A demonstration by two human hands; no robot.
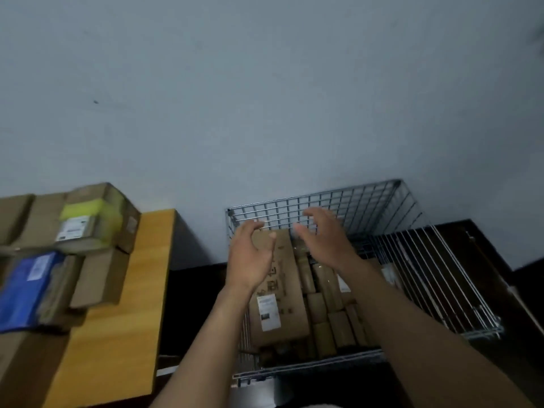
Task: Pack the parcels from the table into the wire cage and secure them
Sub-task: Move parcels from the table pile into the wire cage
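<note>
- Several parcels (100, 278) lay stacked on the wooden table (126, 304) at the left, among them a blue parcel (26, 287) at the near edge and a yellow-taped parcel (88, 225) farther back. None of them was in the wire cage yet, so the packing looked only partly done.
- Right of the table, the left hand (250, 254) hovered over the left side of the wire cage (323, 201), fingers apart and curved like a claw, holding nothing. Its thumb sat over the far end of a large carton (279, 290) that lay flat in the cage; whether it touched the cardboard could not be told.
- Just right of it, the right hand (323, 234) hung near the far wall of the cage, fingers also spread, bent and empty.
- Under and right of that hand, small brown parcels (326, 307) were packed in tight rows beside the carton.
- At the far right, a wire panel (435, 278) lay folded outward from the cage, leaving the top uncovered, so nothing was secured.
- The step in hand read as settling the load in the cage between two parcels. The next move would probably call for a turn left to the table, a two-handed grip on a box there, and a free spot on top of the rows.
</note>
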